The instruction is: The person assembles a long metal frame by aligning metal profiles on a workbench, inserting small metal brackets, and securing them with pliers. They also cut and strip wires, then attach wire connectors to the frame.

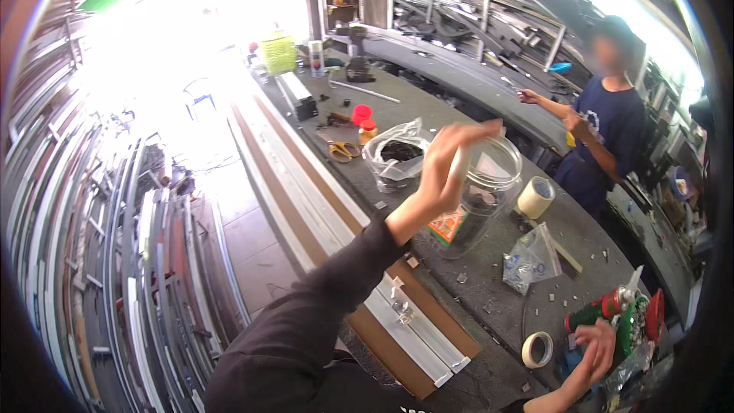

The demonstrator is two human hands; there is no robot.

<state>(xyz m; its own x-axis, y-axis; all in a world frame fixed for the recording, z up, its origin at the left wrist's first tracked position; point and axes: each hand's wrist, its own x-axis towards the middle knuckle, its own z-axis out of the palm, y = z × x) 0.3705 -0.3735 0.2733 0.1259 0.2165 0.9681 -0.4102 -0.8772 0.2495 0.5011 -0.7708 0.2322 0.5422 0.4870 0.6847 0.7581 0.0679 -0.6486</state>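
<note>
Metal profiles [153, 283] flank cluttered workbench [569, 287]

On it, centre-right, stands a clear jar [482, 226]; the left hand [446, 164], fingers extended, overlaps it, contact unclear. Near right, the half-curled right hand [592, 356] is by a nozzled tube [592, 312], grip unclear.

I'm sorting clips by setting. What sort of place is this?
Probably a workshop cutting or assembling metal profiles: long bars stand or lie massed on the left, more lengths are piled on racks at the back, and a long workbench is strewn with small pieces.
</note>
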